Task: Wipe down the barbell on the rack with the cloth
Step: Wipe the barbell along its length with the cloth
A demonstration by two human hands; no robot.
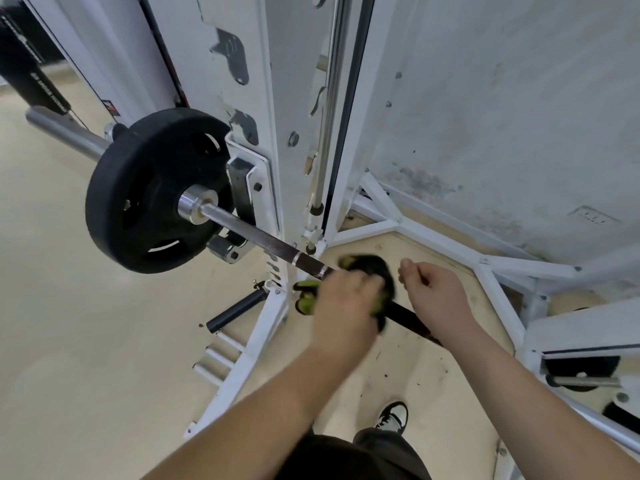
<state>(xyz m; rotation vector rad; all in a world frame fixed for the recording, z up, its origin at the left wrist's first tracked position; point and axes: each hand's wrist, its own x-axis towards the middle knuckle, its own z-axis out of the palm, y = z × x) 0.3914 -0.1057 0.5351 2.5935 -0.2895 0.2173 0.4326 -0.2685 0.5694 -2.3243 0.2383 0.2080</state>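
at the near edge, dark clothing [346, 459] is cut off by the frame, and a black-and-white shoe [393, 415] stands on the pale beige floor [69, 341]. two bare forearms reach away from it. the left hand [343, 296] is clamped round a black and lime-green cloth [372, 268], bunched over the dark knurled steel barbell [270, 242]. the cloth is blurred, and its folds are hard to make out. the right hand [433, 292] sits just right of it over the bar, apart from the left. its fingers curl downward, and i cannot tell whether they grip anything. its wrist hides the bar's near end. farther left, the bar rests in a hook on the chipped white steel rack upright [270, 98] and carries a black round weight plate [152, 188]. beyond is a stained grey wall [502, 98].
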